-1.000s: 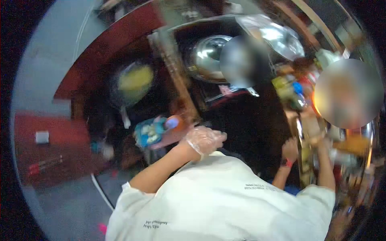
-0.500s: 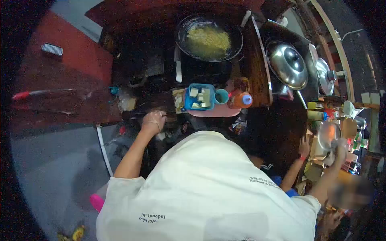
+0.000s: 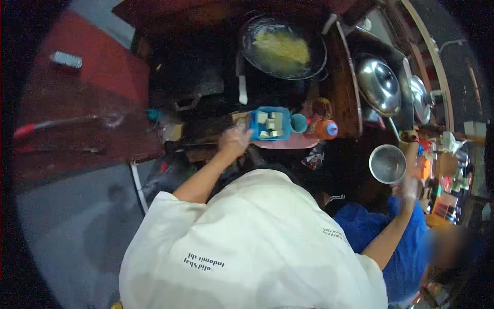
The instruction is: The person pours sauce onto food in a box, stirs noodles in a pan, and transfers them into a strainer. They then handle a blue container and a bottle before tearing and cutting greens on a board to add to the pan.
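My left hand [image 3: 235, 141] is smeared by motion beside the left edge of a blue plastic tub [image 3: 253, 135]. Whether its fingers touch the tub or hold anything cannot be made out. White blocks [image 3: 271, 122], perhaps tofu, lie in the tub, which sits on a pink tray [image 3: 288, 143]. Far to the right, my right hand [image 3: 409, 189], also blurred, is closed at the edge of a round metal strainer [image 3: 387, 164], which is held up over the dark floor area.
A wok [image 3: 283, 51] of yellow food in oil stands ahead, a white-handled knife [image 3: 242, 90] beside it. Near the tub are a green cup [image 3: 298, 123] and an orange bottle [image 3: 325, 129]. Right: a lidded pot [image 3: 381, 87], a person in blue [image 3: 406, 247], crowded shelf items.
My left hand has moved right and forward to the tub. My right hand has brought the strainer left, away from the crowded items. The person in blue shows more.
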### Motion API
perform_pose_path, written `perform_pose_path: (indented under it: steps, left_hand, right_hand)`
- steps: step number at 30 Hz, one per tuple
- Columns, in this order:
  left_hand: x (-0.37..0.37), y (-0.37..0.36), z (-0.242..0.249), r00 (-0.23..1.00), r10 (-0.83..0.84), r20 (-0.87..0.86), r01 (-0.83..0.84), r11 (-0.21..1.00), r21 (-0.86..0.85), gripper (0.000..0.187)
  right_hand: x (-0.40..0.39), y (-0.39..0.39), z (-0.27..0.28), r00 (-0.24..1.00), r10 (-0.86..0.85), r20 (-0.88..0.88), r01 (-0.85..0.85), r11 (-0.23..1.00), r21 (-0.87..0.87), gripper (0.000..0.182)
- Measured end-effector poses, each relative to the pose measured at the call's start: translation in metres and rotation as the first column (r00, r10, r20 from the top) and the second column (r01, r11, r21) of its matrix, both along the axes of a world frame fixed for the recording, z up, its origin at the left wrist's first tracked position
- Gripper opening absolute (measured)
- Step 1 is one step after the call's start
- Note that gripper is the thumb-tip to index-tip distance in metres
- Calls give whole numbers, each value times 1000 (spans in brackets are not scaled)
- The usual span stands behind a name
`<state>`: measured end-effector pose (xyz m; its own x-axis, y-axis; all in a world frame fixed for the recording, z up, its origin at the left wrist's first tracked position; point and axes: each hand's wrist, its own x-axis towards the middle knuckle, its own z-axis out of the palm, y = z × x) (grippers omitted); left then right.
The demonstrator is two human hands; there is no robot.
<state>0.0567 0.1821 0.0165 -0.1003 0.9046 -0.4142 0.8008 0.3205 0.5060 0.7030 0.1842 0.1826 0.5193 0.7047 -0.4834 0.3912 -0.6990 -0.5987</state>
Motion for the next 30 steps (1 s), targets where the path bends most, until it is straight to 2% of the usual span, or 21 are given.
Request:
perform_pose_path:
  steps: [2, 4, 6, 8, 9, 10, 11, 13, 14, 15, 16, 17, 19, 21, 22, 24, 25, 26, 27, 28, 30]
  left_hand:
    - [-47, -25, -28, 970, 141, -199, -112, 982, 149, 40]
    - [-107, -58, -51, 824, 110, -555, 46, 964, 260, 51]
    - [-146, -79, -67, 776, 41, -630, 37, 993, 110, 57]
    - [-175, -92, -77, 741, -144, -656, 223, 974, 39, 63]
    - [-180, -88, -77, 739, -150, -657, 239, 970, 48, 63]
    - [-184, -82, -76, 794, -181, -580, 185, 981, -53, 60]
    - [-185, -78, -74, 844, -198, -498, 134, 978, -161, 57]
    - [-181, -79, -59, 860, -196, -471, 129, 977, -171, 55]
    - [-179, -81, -46, 878, -189, -439, 113, 975, -193, 53]
    - [-166, -79, -19, 923, -97, -373, -12, 960, -279, 49]
    - [-175, -96, -22, 931, -102, -350, 40, 983, -181, 46]
    - [-183, -120, -25, 938, -109, -329, 88, 993, -80, 43]
    - [-168, -152, 20, 970, -10, -243, 2, 999, -34, 39]
    - [-152, -176, 62, 992, 120, -39, -124, 984, -131, 45]
    - [-148, -171, 74, 992, 114, -44, -119, 985, -121, 45]
    - [-138, -163, 97, 992, 88, -94, -100, 986, -130, 56]
    - [-123, -141, 122, 988, 153, 8, -153, 988, 30, 62]
    - [-108, -106, 146, 984, 177, 28, -178, 984, 30, 64]
    - [-90, -72, 160, 975, 223, -17, -218, 964, 152, 62]
    - [-61, -30, 200, 973, 197, -122, -176, 970, 167, 58]
    - [-40, 37, 209, 972, 133, -192, -69, 948, 310, 51]
  right_hand:
    - [-26, 0, 7, 998, -23, -63, 23, 1000, 0, 40]
    - [-55, -4, 20, 990, -73, -121, 75, 997, 10, 39]
    - [-79, -7, 34, 998, 37, -45, -33, 995, 95, 39]
    - [-78, 0, 38, 997, 50, -55, -44, 994, 99, 38]
    - [-77, 5, 39, 994, 82, -70, -75, 993, 89, 38]
    - [-77, 11, 40, 995, 66, -71, -59, 993, 99, 38]
    - [-74, 19, 42, 990, 135, -37, -133, 989, 65, 38]
    - [-63, 28, 43, 979, 205, -2, -205, 978, 39, 38]
    - [-54, 32, 39, 936, 348, 60, -352, 932, 88, 38]
    - [-49, 36, 39, 904, 418, 94, -427, 897, 112, 38]
    - [-45, 39, 40, 866, 482, 131, -497, 857, 135, 38]
    - [-44, 41, 42, 908, 412, 83, -419, 897, 137, 38]
    - [-50, 45, 50, 940, 341, 34, -342, 928, 148, 38]
    - [-70, 41, 67, 972, 198, -128, -173, 968, 181, 38]
    - [-72, 38, 70, 970, 120, -212, -81, 979, 186, 39]
    - [-57, 36, 57, 945, 143, -293, -75, 970, 232, 36]
    - [-56, 37, 54, 935, 133, -330, -62, 975, 215, 34]
    - [-56, 39, 51, 922, 123, -368, -51, 979, 198, 33]
    - [-57, 42, 51, 920, 123, -372, -49, 978, 202, 33]
    - [-60, 45, 50, 925, 148, -350, -69, 971, 227, 32]
    - [-67, 48, 51, 934, 193, -300, -108, 955, 276, 30]
